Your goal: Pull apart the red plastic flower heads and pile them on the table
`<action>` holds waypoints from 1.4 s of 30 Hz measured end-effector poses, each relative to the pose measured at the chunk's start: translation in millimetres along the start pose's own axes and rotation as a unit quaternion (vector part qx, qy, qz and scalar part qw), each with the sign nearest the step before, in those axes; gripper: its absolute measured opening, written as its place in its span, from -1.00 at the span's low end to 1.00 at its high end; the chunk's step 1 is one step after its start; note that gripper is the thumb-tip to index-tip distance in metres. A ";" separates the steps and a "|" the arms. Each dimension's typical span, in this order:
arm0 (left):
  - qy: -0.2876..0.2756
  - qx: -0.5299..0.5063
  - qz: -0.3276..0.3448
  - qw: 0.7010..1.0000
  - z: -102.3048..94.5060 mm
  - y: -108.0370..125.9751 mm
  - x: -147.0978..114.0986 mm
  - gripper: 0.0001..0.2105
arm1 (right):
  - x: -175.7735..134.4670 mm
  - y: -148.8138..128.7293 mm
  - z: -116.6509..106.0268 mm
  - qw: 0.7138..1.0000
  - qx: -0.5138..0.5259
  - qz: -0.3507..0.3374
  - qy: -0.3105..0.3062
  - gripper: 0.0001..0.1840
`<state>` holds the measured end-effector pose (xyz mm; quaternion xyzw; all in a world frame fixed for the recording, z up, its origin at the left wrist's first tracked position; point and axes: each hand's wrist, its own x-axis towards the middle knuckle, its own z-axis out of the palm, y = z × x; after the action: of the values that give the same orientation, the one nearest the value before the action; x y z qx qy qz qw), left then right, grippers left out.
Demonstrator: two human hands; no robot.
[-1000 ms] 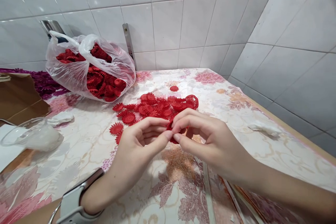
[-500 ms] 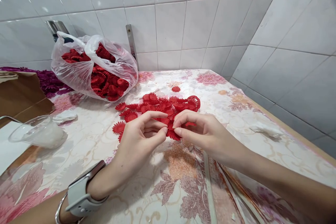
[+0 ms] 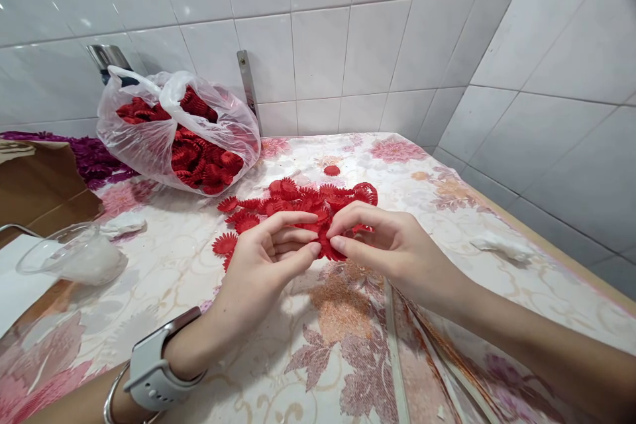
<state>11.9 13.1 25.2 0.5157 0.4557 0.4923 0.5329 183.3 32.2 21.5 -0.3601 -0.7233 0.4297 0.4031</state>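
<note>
Over a flowered tablecloth (image 3: 278, 377), pinching a red piece (image 3: 328, 252) at centre with right hand (image 3: 397, 238), curling left hand (image 3: 258, 258) narrowly at its nine o'clock side, grip unclear, facing a red pile (image 3: 298, 199) at twelve and a plastic bag (image 3: 142, 152) at ten.

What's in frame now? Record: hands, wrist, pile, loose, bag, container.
left hand: fingertips close to the red piece; contact unclear
right hand: thumb and fingers pinch the red piece
wrist: watch on left wrist
pile: red scalloped pieces, beyond hands
loose: single red disc, beyond pile
bag: translucent, red contents
container: clear, whitish contents
</note>
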 end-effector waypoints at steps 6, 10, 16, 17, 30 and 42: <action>-0.027 -0.018 0.006 0.999 0.8 0.2 -3.3 -0.79 | -2.0 1.6 2.0 0.998 -0.056 -0.021 0.028 -0.94; -0.035 -0.018 -0.002 0.999 1.1 -1.5 -4.1 -0.75 | -3.9 2.4 5.7 0.984 -0.129 -0.064 0.104 -0.82; 0.007 0.007 -0.007 1.000 -1.2 -0.7 1.5 -0.79 | 0.4 -0.7 0.1 0.999 -0.030 0.030 -0.012 -0.84; 0.019 0.015 -0.019 1.000 -1.6 -0.4 2.3 -0.79 | 0.4 -0.8 -1.2 0.999 -0.050 0.005 0.007 -0.82; -0.080 -0.069 -0.077 0.991 -5.4 -1.4 5.4 -0.93 | -0.3 9.5 -3.5 0.971 -0.162 -0.156 0.080 -0.69; -0.018 0.056 -0.046 0.997 -4.7 9.0 0.9 -0.91 | -1.8 5.0 1.3 0.976 0.184 0.112 -0.007 -0.82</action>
<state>6.8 14.3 34.0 0.5327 0.4959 0.4315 0.5331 183.8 32.1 16.1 -0.3557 -0.5898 0.6005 0.4062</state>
